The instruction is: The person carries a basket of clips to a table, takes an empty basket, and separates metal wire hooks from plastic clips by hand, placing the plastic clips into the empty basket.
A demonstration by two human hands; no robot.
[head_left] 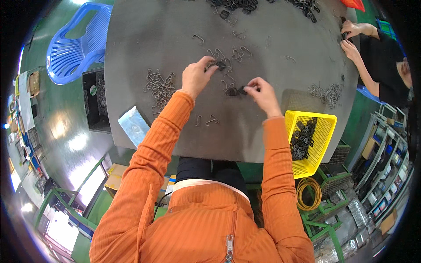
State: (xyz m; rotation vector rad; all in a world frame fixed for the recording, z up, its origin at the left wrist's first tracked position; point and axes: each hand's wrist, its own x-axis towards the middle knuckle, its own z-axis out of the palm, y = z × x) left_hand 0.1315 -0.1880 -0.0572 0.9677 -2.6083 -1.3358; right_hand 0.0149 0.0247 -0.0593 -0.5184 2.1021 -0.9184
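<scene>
My left hand [198, 75] is over a loose group of bent wire hooks [237, 54] in the middle of the grey table. Its thumb and forefinger close at a small black plastic piece [221, 65] among the wires. To the right, my right hand [262, 93] pinches another small black plastic piece [242, 90] between thumb and fingertips. Just left of that piece lies a black part with a wire hook [231, 91] attached. Below my hands, a few single wire hooks [212, 119] lie on the table.
A tangled pile of wire hooks [160, 87] lies left, near a blue-white packet [133, 126]. On the right stand a yellow basket [325, 144] of black parts and another wire pile [326, 94]. Black parts [237, 4] lie far off. A co-worker's hands [352, 39] work at the right edge.
</scene>
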